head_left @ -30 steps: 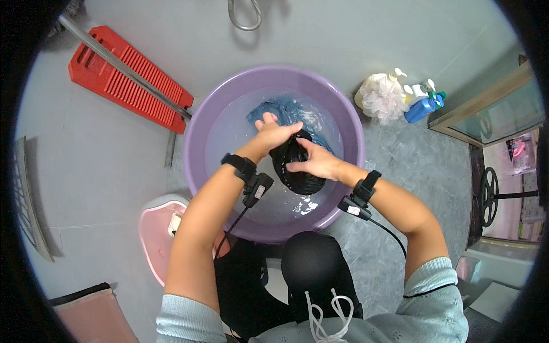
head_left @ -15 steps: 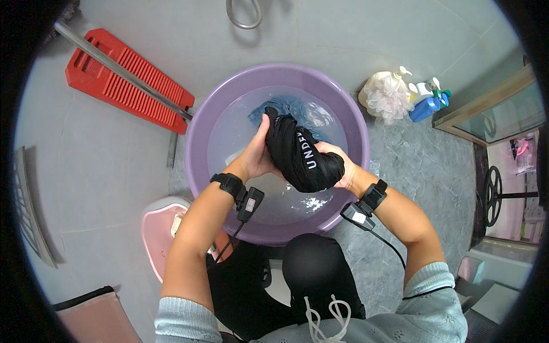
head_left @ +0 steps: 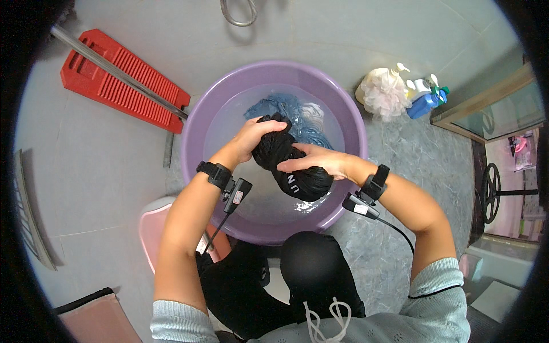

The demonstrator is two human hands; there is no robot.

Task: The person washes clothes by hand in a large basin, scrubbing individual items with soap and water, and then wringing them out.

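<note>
A bunched-up wet black garment (head_left: pixel 274 151) with white lettering is held over a round purple basin (head_left: pixel 274 236). My left hand (head_left: pixel 255 137) grips its upper left end, the thumb lying across the top. My right hand (head_left: pixel 317 160) is closed round its right side, with thumb and fingers on the top of the bundle. Cloudy water fills the lower part of the basin. Beyond the bundle, a blue cloth (head_left: pixel 284 108) with a white patch lies in the water. The underside of the black garment is hidden.
A red washboard (head_left: pixel 128 80) leans at the left behind a metal pole (head_left: pixel 114 68). A pink bucket (head_left: pixel 153 228) stands left of my legs. A pale bath puff (head_left: pixel 385 94), pump bottles and a blue bottle (head_left: pixel 423 106) stand on the floor at the right.
My right hand has moved from the bundle's right underside onto its top. My left thumb has come over the upper end. The garment is more bunched and shifted slightly left.
</note>
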